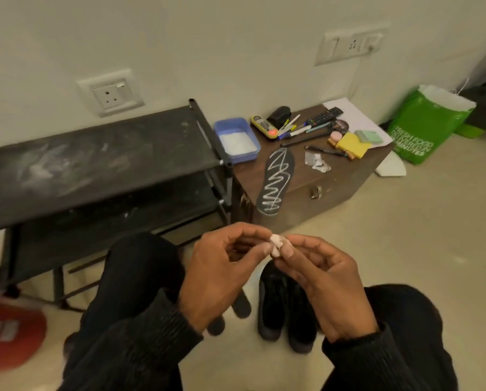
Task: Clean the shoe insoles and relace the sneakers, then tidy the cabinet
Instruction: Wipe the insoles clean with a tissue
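both hands pinch a small white lump (pixel 275 244) between them: left hand (pixel 222 275), right hand (pixel 320 280). insole (pixel 275 182) lies on the bench (pixel 349 176) ahead, slightly right, long axis running away from me. i judge the right hand nearer. sneakers (pixel 287 306) on floor below.

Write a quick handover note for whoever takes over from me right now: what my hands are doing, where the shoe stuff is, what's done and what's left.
Left hand and right hand: both pinch a small whitish lump between them.
Insole: on the brown cabinet, white zigzag squiggled on it, not wiped.
Blue tub of white powder beside it.
Black sneakers: on the floor by the feet.
Left: clean insoles, relace, tidy cabinet clutter.
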A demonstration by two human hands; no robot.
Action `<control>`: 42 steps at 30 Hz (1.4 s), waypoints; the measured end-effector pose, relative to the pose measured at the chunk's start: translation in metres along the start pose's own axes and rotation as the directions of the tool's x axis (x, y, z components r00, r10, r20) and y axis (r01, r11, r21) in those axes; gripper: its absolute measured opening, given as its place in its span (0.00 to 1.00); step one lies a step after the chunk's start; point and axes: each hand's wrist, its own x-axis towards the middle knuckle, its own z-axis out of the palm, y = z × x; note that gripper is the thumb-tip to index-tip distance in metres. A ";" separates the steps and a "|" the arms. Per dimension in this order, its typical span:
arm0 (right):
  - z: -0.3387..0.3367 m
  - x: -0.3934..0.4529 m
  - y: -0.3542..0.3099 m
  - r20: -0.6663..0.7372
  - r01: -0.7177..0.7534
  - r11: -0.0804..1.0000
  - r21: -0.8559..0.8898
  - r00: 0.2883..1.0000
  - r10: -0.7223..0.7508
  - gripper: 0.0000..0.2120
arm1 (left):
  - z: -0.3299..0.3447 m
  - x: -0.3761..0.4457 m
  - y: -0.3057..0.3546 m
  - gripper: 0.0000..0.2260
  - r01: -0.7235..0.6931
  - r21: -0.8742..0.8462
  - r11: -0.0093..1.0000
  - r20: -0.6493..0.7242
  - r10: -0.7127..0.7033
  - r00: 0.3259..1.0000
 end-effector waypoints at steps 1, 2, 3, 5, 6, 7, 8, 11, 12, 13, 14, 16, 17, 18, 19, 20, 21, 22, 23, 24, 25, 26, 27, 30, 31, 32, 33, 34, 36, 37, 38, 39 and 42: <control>0.002 -0.012 0.011 0.029 -0.019 1.000 -0.006 0.999 0.019 0.12 | -0.005 -0.015 -0.007 0.08 0.018 0.007 1.000 0.000 -0.018 1.000; 0.002 -0.019 0.021 0.049 -0.035 0.999 -0.020 0.998 0.036 0.13 | -0.008 -0.025 -0.016 0.08 0.036 0.015 0.999 0.002 -0.036 0.999; 0.003 -0.026 0.031 0.059 -0.051 0.998 -0.044 0.997 0.053 0.13 | -0.010 -0.036 -0.026 0.09 0.053 0.029 0.998 0.004 -0.053 0.999; 0.005 -0.032 0.044 0.056 -0.062 0.992 -0.112 0.996 0.068 0.14 | -0.012 -0.050 -0.044 0.12 0.050 0.093 0.994 0.012 -0.051 0.999; 0.005 -0.033 0.049 0.048 -0.060 0.985 -0.159 0.997 0.069 0.14 | -0.013 -0.054 -0.051 0.13 0.019 0.147 0.989 0.032 -0.024 0.999; 0.005 -0.033 0.051 0.036 -0.060 0.977 -0.205 0.997 0.069 0.14 | -0.013 -0.055 -0.058 0.13 -0.027 0.211 0.977 0.061 0.014 0.998; 0.005 -0.032 0.053 0.018 -0.063 0.970 -0.234 0.997 0.069 0.16 | -0.013 -0.055 -0.061 0.12 -0.069 0.260 0.963 0.094 0.046 0.995; 0.005 -0.028 0.055 -0.027 -0.083 0.967 -0.239 0.997 0.078 0.19 | -0.015 -0.047 -0.070 0.07 -0.023 0.219 0.975 0.105 0.000 0.994; 0.005 -0.026 0.057 -0.034 -0.084 0.968 -0.238 0.996 0.078 0.20 | -0.016 -0.043 -0.073 0.06 0.040 0.173 0.984 0.100 -0.058 0.993; 0.006 -0.023 0.057 -0.039 -0.081 0.967 -0.241 0.997 0.074 0.20 | -0.017 -0.038 -0.075 0.06 0.108 0.108 0.988 0.097 -0.119 0.988; 0.006 -0.021 0.059 -0.046 -0.080 0.965 -0.249 0.996 0.071 0.19 | -0.017 -0.035 -0.076 0.06 0.183 0.018 0.983 0.090 -0.184 0.979; 0.007 -0.014 0.063 -0.065 -0.090 0.961 -0.262 0.995 0.076 0.18 | -0.017 -0.029 -0.076 0.07 0.317 -0.193 0.929 0.056 -0.313 0.948; 0.007 -0.011 0.065 -0.077 -0.103 0.961 -0.257 0.993 0.086 0.17 | -0.017 -0.027 -0.075 0.08 0.368 -0.294 0.882 0.043 -0.372 0.927; 0.008 -0.007 0.067 -0.084 -0.116 0.962 -0.247 0.992 0.098 0.16 | -0.017 -0.025 -0.075 0.09 0.404 -0.386 0.829 0.038 -0.423 0.905; 0.008 -0.004 0.068 -0.085 -0.135 0.964 -0.231 0.989 0.118 0.15 | -0.018 -0.023 -0.077 0.10 0.427 -0.459 0.779 0.043 -0.461 0.887; 0.009 -0.001 0.070 -0.079 -0.156 0.965 -0.210 0.987 0.142 0.14 | -0.018 -0.021 -0.078 0.11 0.438 -0.510 0.740 0.050 -0.484 0.874; 0.010 0.001 0.071 -0.070 -0.182 0.965 -0.186 0.983 0.172 0.14 | -0.019 -0.020 -0.079 0.12 0.440 -0.547 0.712 0.052 -0.496 0.867; 0.010 0.003 0.072 -0.058 -0.211 0.963 -0.167 0.977 0.204 0.14 | -0.020 -0.019 -0.080 0.12 0.440 -0.573 0.692 0.049 -0.507 0.861; 0.010 0.004 0.073 -0.044 -0.237 0.959 -0.155 0.972 0.233 0.14 | -0.021 -0.019 -0.080 0.12 0.436 -0.584 0.685 0.038 -0.513 0.857; 0.011 0.005 0.074 -0.033 -0.251 0.955 -0.157 0.968 0.249 0.13 | -0.021 -0.019 -0.080 0.11 0.430 -0.575 0.697 0.018 -0.514 0.858; 0.012 0.004 0.074 -0.024 -0.248 0.954 -0.170 0.968 0.248 0.13 | -0.022 -0.020 -0.079 0.10 0.422 -0.544 0.725 -0.009 -0.508 0.861; 0.014 0.003 0.075 -0.018 -0.228 0.954 -0.196 0.973 0.229 0.13 | -0.022 -0.021 -0.079 0.09 0.413 -0.501 0.760 -0.035 -0.495 0.868; 0.015 0.002 0.075 -0.015 -0.199 0.953 -0.228 0.979 0.201 0.12 | -0.021 -0.022 -0.079 0.08 0.402 -0.459 0.792 -0.051 -0.475 0.879; 0.020 -0.001 0.074 -0.001 -0.108 0.938 -0.328 0.994 0.114 0.11 | -0.019 -0.023 -0.080 0.07 0.365 -0.381 0.850 -0.039 -0.409 0.912; 0.021 -0.001 0.074 -0.003 -0.092 0.928 -0.361 0.995 0.098 0.11 | -0.018 -0.023 -0.079 0.08 0.363 -0.374 0.854 -0.023 -0.399 0.917; 0.021 -0.001 0.076 -0.008 -0.089 0.918 -0.385 0.996 0.093 0.11 | -0.018 -0.024 -0.078 0.08 0.365 -0.376 0.852 -0.006 -0.397 0.918; 0.021 -0.001 0.077 -0.017 -0.095 0.913 -0.397 0.995 0.096 0.11 | -0.018 -0.024 -0.078 0.08 0.372 -0.385 0.845 0.009 -0.399 0.917; 0.021 -0.002 0.078 -0.022 -0.106 0.912 -0.397 0.994 0.106 0.12 | -0.018 -0.024 -0.077 0.08 0.379 -0.402 0.833 0.025 -0.404 0.915; 0.020 -0.003 0.079 -0.018 -0.134 0.919 -0.370 0.990 0.137 0.13 | -0.017 -0.024 -0.078 0.10 0.396 -0.439 0.807 0.062 -0.412 0.909; 0.020 -0.003 0.079 -0.009 -0.138 0.925 -0.354 0.989 0.144 0.14 | -0.017 -0.024 -0.078 0.10 0.404 -0.451 0.796 0.075 -0.417 0.906; 0.019 -0.004 0.078 0.003 -0.129 0.929 -0.348 0.990 0.138 0.16 | -0.016 -0.025 -0.077 0.10 0.410 -0.456 0.790 0.083 -0.420 0.904; 0.019 -0.004 0.077 0.018 -0.113 0.930 -0.350 0.992 0.128 0.18 | -0.016 -0.025 -0.077 0.10 0.414 -0.458 0.786 0.088 -0.424 0.902; 0.019 -0.003 0.075 0.051 -0.106 0.936 -0.336 0.990 0.130 0.22 | -0.013 -0.025 -0.077 0.11 0.417 -0.448 0.791 0.101 -0.419 0.903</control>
